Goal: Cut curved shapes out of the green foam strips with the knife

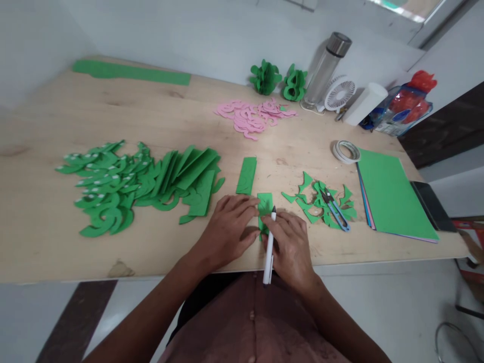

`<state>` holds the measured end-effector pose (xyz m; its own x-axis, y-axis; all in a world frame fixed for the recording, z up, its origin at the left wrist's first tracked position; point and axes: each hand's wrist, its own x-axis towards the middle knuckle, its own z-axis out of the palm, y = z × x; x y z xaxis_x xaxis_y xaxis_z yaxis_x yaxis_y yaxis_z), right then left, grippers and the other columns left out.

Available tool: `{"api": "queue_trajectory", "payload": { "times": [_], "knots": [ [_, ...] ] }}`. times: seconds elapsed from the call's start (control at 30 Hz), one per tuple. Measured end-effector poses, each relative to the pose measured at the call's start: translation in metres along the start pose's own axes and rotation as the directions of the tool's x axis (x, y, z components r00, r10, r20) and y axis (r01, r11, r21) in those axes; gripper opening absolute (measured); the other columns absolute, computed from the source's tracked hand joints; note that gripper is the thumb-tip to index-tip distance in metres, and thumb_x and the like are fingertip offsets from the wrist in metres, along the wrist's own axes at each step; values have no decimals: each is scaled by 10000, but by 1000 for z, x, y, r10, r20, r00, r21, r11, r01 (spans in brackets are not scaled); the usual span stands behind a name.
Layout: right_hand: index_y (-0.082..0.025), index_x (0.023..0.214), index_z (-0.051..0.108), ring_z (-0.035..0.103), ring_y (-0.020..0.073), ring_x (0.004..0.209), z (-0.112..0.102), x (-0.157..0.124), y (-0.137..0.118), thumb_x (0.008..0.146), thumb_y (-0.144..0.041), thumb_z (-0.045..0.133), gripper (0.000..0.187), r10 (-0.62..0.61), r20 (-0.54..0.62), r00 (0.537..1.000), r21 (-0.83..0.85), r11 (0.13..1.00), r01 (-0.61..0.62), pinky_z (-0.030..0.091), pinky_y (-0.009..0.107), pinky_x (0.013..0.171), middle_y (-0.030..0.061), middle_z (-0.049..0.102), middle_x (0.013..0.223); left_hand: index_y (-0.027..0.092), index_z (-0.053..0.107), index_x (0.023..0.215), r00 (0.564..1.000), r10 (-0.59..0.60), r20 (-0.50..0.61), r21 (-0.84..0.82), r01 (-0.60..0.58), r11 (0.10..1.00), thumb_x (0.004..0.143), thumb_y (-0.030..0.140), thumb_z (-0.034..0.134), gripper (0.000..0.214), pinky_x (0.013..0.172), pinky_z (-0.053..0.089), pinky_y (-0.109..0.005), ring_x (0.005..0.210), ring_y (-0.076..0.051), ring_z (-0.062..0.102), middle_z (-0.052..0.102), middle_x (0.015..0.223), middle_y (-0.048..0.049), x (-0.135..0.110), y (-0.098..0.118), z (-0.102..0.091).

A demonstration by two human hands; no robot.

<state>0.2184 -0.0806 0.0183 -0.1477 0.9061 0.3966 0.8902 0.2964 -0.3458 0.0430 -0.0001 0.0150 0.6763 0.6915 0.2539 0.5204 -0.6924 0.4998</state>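
Observation:
My left hand point(230, 229) lies flat with fingers stretched out, pressing on a small green foam piece point(265, 203) near the table's front edge. My right hand point(291, 247) grips a white marker point(269, 252) with its dark tip touching that piece. A second green strip point(247, 175) lies just beyond it. Blue-handled snips point(336, 209) rest on green offcuts point(315, 199) to the right of my right hand.
A large heap of green cut shapes point(132, 186) covers the left of the wooden table point(56, 252). Pink cut shapes point(251, 116), two green paper flowers point(280, 80), a steel bottle point(325, 68), small fan point(339, 93), tape roll point(346, 151) and stacked foam sheets point(393, 196) sit behind and right.

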Motion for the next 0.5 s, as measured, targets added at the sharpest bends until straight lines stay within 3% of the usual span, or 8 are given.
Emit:
{"api": "queue_trajectory", "payload": {
  "times": [0.5],
  "knots": [
    [-232, 1293, 622, 585, 264, 1164, 1, -1, 2, 981, -199, 529, 327, -1, 12, 1000, 5, 1000, 1, 395, 425, 984, 72, 743, 1114, 200, 611, 1069, 1000, 3, -3, 21, -3, 1000, 858, 270, 610, 222, 1089, 369, -535, 1283, -313, 521, 643, 1337, -97, 0, -1, 2]
  ]
}}
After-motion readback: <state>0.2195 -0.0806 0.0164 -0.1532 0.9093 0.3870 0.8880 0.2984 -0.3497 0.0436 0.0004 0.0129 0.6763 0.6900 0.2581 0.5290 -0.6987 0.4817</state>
